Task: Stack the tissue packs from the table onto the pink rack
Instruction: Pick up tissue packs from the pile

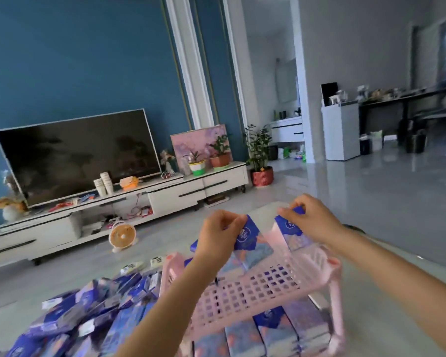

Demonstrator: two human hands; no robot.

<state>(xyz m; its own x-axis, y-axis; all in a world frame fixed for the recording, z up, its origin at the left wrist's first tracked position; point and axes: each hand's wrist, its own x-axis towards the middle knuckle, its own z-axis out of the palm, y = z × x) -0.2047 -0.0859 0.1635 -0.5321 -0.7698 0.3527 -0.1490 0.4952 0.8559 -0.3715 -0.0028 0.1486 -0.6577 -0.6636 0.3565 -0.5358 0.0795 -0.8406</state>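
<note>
A pink plastic rack (258,287) with a perforated upper shelf stands on the table before me. My left hand (218,235) grips a blue-and-pink tissue pack (250,238) upright over the far part of the upper shelf. To its right, my right hand (310,219) pinches the top of a second tissue pack (292,233), also upright on that shelf. Several packs (281,331) stand in a row on the rack's lower level. A loose heap of tissue packs (93,315) lies on the table left of the rack.
The glass table's edge (397,251) runs along the right. Beyond it is grey floor with a small orange fan (122,236), a white TV cabinet (113,210) with a television and potted plants, and a doorway at the right.
</note>
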